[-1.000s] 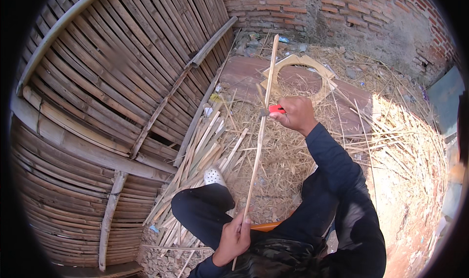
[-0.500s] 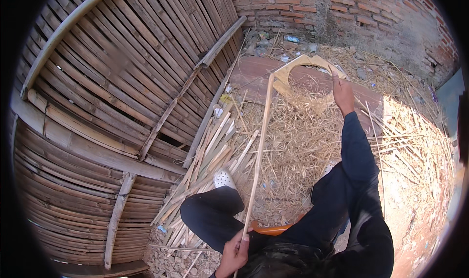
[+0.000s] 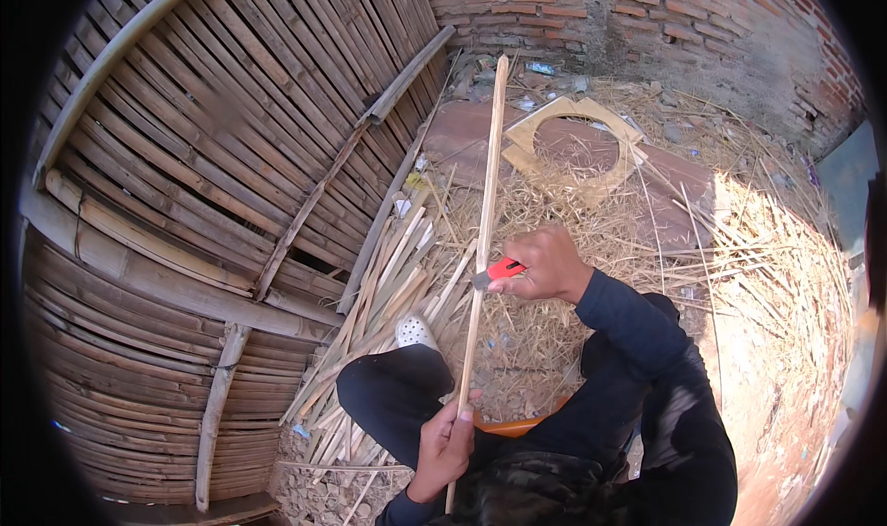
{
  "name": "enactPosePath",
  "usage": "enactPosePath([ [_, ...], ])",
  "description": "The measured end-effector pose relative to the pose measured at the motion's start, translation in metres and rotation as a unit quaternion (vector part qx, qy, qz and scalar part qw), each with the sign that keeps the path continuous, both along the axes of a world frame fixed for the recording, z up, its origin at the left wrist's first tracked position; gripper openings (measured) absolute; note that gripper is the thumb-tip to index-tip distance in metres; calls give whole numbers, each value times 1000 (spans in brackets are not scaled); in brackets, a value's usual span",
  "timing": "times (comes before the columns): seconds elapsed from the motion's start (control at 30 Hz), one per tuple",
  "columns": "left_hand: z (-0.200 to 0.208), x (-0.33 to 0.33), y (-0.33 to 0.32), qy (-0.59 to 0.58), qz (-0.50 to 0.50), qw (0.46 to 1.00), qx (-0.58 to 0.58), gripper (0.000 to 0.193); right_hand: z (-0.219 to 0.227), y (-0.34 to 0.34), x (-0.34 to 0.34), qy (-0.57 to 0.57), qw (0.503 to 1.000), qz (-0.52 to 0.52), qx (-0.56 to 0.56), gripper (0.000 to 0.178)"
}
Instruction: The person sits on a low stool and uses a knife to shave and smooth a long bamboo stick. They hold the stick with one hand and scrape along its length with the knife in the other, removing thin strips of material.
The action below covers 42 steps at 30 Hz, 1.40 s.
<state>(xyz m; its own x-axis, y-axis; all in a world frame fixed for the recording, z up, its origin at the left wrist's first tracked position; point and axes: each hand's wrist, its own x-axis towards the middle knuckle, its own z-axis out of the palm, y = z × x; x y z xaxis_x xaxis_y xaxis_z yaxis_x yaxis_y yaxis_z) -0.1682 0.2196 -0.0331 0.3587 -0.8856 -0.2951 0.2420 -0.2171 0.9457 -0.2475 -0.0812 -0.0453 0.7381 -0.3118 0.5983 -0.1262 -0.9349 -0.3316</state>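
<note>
My left hand point(image 3: 443, 447) grips the lower end of a long bamboo strip point(image 3: 490, 184), which slants up and slightly right, away from my lap. My right hand point(image 3: 542, 265) is closed around a red-handled utility knife point(image 3: 504, 269). The knife's grey front end lies against the strip about midway along it; the blade edge itself is too small to make out. Past the strip's far half, a wooden board with a round hole point(image 3: 605, 184) rests on straw and a brown sheet.
A bamboo slat wall point(image 3: 231, 128) rises on the left, and a brick wall point(image 3: 554, 13) stands at the back. Split bamboo strips point(image 3: 379, 313) pile beside my left foot in its white clog point(image 3: 415, 331). Straw shavings point(image 3: 554, 332) cover the ground between my legs.
My right hand has left the holed board and come back nearer, now holding the knife on the strip. The board has settled flat. My left hand keeps its grip.
</note>
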Motion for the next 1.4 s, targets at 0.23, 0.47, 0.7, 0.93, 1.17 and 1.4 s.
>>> enactPosePath([
  [0.23,18,3,-34,84,18,996,-30,36,-1,44,8,-63,997,39,-13,57],
  [0.47,18,2,-34,77,11,997,-7,36,-7,24,6,-9,999,-34,2,57],
  [0.7,21,2,-37,98,12,995,-5,36,-8,25,6,35,998,-55,24,54],
  [0.93,23,2,-38,113,29,993,-7,36,-9,50,4,30,999,25,23,54],
  [1.17,27,3,-38,126,31,992,-5,35,-8,49,8,6,1000,13,8,54],
  [1.4,21,2,-37,102,22,994,-1,33,-22,23,16,-21,998,-17,-58,60],
])
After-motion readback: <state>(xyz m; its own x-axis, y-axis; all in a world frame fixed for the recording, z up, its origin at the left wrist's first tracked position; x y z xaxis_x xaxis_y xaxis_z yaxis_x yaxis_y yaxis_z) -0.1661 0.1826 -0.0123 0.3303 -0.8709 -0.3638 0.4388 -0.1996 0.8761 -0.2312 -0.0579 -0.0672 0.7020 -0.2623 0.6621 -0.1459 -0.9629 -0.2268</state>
